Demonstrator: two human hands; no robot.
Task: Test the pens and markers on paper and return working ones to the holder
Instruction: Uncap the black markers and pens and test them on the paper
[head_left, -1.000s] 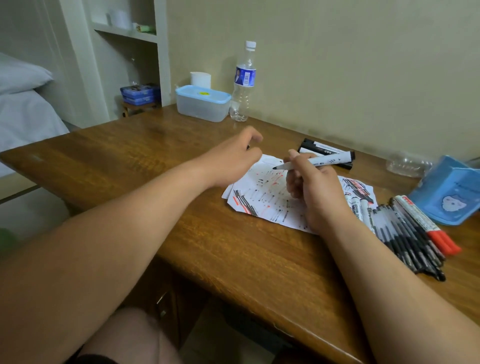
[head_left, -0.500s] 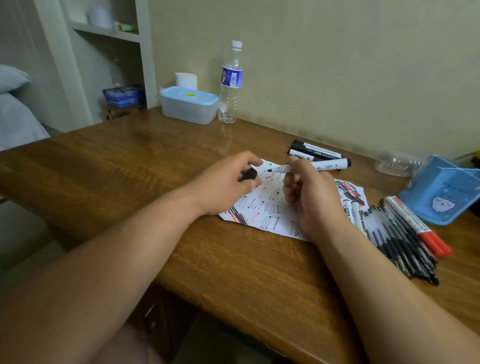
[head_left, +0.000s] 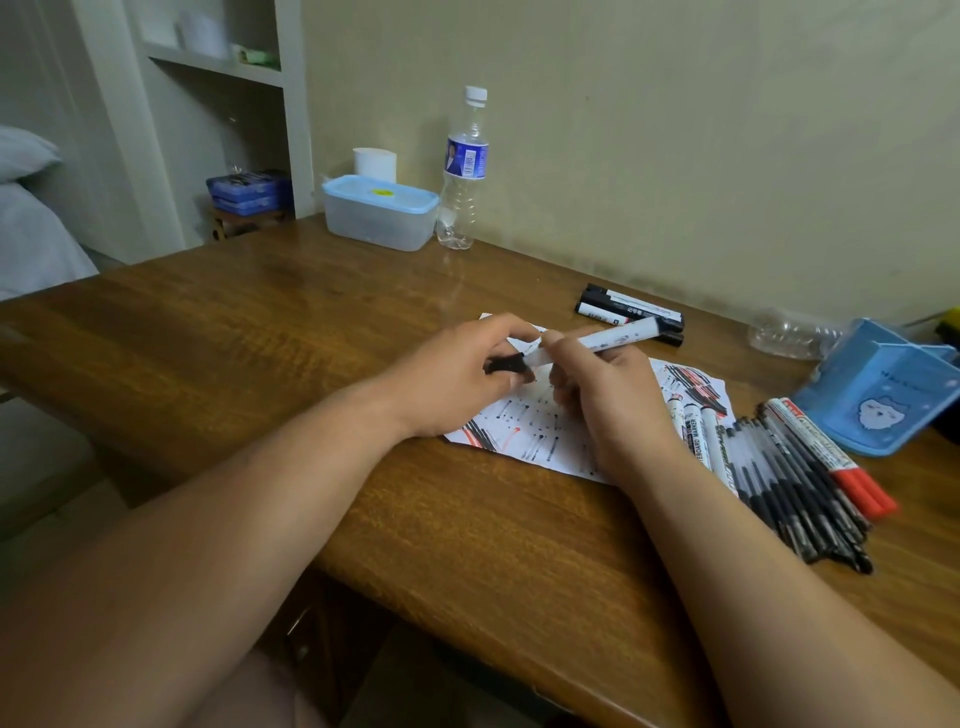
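Marker (head_left: 613, 339), white-barrelled with a black tail, is held just above the scribbled test paper (head_left: 524, 428) near the middle of the bench (head_left: 311, 338). Its long axis runs from the writing end, low and to the left, up to the tail, which points toward the far right corner of the bench. The right grip (head_left: 608, 402) is closed round the barrel, and the left grip (head_left: 457, 379) pinches the black cap (head_left: 505, 365) against the writing end, in line with the barrel. The tip is hidden, so I cannot tell whether the cap is fully seated.

This looks like capping after a test. If the marker worked, it goes next to the blue holder (head_left: 878, 395), which seems tipped over at the right edge of the bench. The right grip is nearer to the holder and already has the barrel. A row of pens (head_left: 795, 493) and red-capped markers (head_left: 831, 457) lies between, so the marker would need to travel over them.
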